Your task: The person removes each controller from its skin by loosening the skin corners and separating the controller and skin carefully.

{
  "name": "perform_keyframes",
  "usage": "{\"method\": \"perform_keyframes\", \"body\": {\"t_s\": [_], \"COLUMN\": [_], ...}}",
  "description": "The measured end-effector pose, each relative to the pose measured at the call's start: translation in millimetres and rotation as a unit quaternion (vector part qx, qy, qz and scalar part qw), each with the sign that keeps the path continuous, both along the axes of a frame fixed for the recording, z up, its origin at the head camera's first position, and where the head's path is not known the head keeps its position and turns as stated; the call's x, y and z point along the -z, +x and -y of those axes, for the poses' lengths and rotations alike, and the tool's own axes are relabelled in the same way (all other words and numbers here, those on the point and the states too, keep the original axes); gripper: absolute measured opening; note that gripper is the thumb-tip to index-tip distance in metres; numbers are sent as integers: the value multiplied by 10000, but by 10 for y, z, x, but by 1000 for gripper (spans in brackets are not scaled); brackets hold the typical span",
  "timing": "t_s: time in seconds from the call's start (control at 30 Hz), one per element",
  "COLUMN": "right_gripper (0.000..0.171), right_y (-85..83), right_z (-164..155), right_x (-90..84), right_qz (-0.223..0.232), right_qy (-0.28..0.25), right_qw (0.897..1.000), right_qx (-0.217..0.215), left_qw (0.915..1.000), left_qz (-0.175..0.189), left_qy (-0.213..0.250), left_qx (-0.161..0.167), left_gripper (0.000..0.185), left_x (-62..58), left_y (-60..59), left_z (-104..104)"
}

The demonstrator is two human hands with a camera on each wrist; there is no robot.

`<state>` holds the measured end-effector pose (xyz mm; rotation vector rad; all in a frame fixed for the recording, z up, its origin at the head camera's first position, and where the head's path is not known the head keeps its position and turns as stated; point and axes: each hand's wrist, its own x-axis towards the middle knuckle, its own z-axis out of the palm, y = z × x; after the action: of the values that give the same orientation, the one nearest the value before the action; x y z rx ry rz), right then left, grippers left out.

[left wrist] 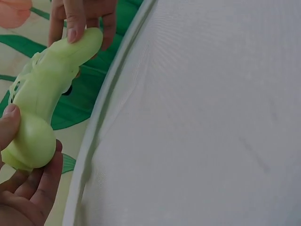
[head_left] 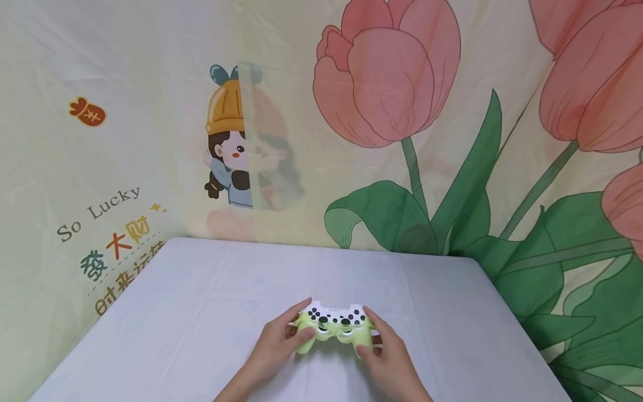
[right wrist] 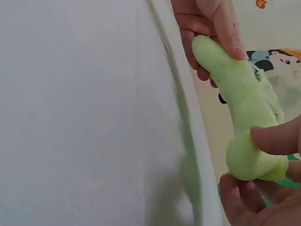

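1. Both hands hold a white gamepad with black buttons and sticks, wrapped in a soft pale-green silicone sleeve (head_left: 334,326), just above the near part of the table covered in pale grey-white cloth (head_left: 201,312), about midway between its left and right edges.
2. The left hand (head_left: 278,341) curls round the gamepad's left handle, thumb laid on top of the green sleeve and fingers tucked beneath (the left wrist view shows the rounded handle end cupped in the palm).
3. The right hand (head_left: 385,353) clamps the right handle likewise, thumb pressed on the sleeve's upper face, fingers under it.
4. Judged from this, the step in hand looks like working the sleeve on the gamepad: both thumbs sit on the sleeve, not on buttons or sticks. Whether it is going on or coming off I cannot tell.
5. The next move would call for one hand to steady the gamepad while the other hand's thumb rolls the sleeve's edge over a handle end, gently, since the silicone stretches and clings.
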<state>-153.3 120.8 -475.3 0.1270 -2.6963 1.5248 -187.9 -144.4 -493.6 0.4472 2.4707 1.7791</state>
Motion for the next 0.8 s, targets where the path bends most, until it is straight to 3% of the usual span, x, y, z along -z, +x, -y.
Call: {"method": "perform_keyframes", "body": {"t_s": [0.17,0.43,0.8], "right_gripper": [79,76,75], "right_y": [-19,-63,-79], "right_z": [38,36,46], "right_x": [44,175,215], "right_qz": [75,205,271], "right_qy": [-470,-1413,-1646], "right_qw": [9987,9894,9857], "right_qx": [206,267,227], "left_qw": [9999,9997,9997], "left_qz": [-11,-37,-201], "left_qy": [76,241,121], "left_qx": [-138,34,-80], "left_gripper": [68,84,84], "left_x": [-37,-29,68], "left_y": [17,39,49], "left_z": [-10,19,41]}}
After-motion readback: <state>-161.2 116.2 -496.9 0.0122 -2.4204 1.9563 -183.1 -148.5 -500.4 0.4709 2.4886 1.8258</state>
